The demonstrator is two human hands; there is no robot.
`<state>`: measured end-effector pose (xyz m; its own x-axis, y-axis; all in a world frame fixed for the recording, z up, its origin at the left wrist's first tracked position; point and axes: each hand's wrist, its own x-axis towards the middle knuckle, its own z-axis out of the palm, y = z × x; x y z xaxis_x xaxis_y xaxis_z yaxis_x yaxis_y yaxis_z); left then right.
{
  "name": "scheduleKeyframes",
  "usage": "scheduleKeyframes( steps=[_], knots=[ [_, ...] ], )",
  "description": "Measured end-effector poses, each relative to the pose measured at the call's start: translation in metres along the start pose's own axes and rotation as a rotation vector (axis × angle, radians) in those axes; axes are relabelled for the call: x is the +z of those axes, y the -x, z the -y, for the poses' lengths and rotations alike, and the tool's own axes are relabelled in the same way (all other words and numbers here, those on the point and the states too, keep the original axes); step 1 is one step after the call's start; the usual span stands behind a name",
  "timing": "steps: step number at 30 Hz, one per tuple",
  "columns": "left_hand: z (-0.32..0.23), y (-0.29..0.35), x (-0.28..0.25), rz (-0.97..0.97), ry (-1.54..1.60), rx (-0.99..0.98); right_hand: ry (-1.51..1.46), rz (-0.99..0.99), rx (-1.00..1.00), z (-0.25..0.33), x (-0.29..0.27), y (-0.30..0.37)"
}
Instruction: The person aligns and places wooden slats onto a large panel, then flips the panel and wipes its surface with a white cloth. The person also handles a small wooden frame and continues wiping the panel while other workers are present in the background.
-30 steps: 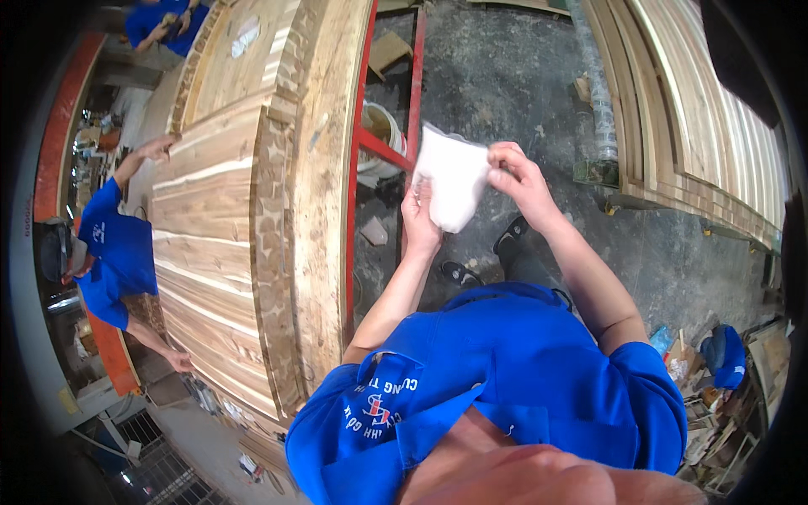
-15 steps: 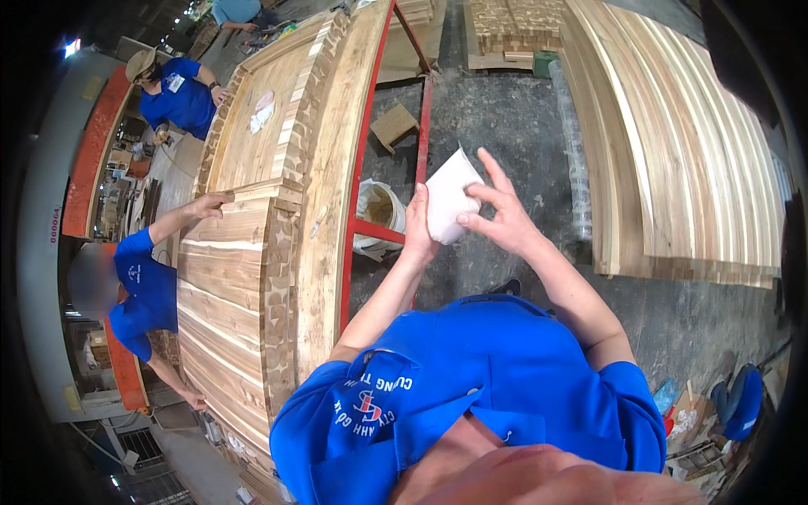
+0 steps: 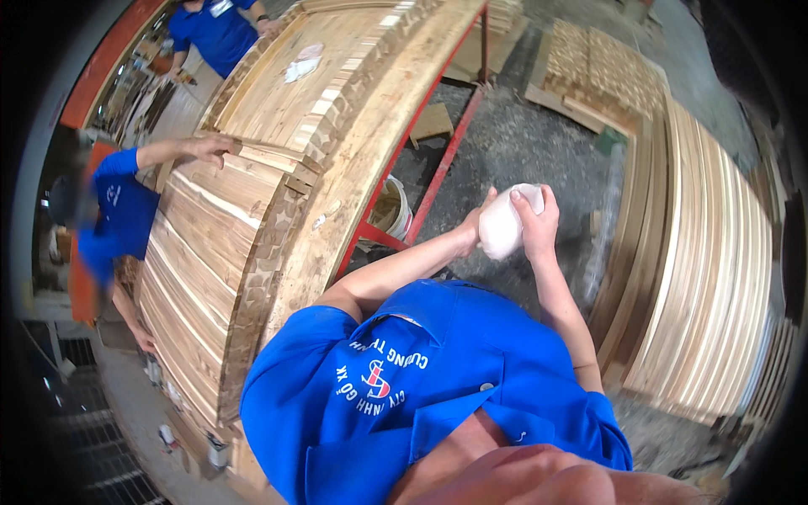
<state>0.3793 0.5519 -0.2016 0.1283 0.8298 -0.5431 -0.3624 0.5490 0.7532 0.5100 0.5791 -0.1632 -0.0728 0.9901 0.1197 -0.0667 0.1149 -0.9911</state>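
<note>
Above the dark floor I hold a white, smooth, folded-looking pad out in front of me; its exact kind cannot be made out. My left hand is closed against its left side, fingers mostly hidden behind it. From the right, my right hand grips it, with the thumb lying over the upper part and fingers round the far edge. The pad's lower end sticks out between both hands.
To my left is a wooden workbench with a red metal frame, and slatted wood panels on it. A bucket stands by the frame. Stacked boards lie right. Two co-workers in blue stand across the panels.
The view has turned, and my hands with the pad appear farther right. My right hand has gone from spread fingers to gripping the pad, which looks more rounded.
</note>
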Motion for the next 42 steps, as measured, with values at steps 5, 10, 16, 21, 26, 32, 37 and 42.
scheduleKeyframes(
  steps=[5,10,16,21,26,32,37,42],
  knots=[
    [-0.080,0.000,-0.021,0.088,-0.196,0.544,-0.022,0.048,-0.038,0.010,0.032,-0.068],
    [-0.126,-0.003,-0.073,-0.341,-0.061,0.737,-0.136,0.409,-0.155,0.050,0.106,-0.091],
    [-0.134,-0.005,-0.097,-0.246,0.453,0.729,-0.005,0.385,-0.279,0.031,0.161,-0.147],
    [-0.135,-0.015,-0.126,-0.557,0.288,0.833,-0.203,0.780,0.017,0.002,0.203,-0.190],
    [-0.143,-0.044,-0.141,-0.416,0.563,0.923,-0.159,0.977,-0.553,-0.001,0.219,-0.217],
    [-0.184,-0.112,-0.104,-1.007,0.036,0.943,-0.206,0.956,-0.089,-0.019,0.231,-0.303],
    [-0.183,-0.141,-0.116,-0.875,0.726,0.798,-0.005,1.017,-0.700,-0.026,0.240,-0.350],
    [-0.178,-0.153,-0.121,-0.691,0.930,0.658,0.011,1.227,-0.103,-0.023,0.248,-0.344]
  ],
)
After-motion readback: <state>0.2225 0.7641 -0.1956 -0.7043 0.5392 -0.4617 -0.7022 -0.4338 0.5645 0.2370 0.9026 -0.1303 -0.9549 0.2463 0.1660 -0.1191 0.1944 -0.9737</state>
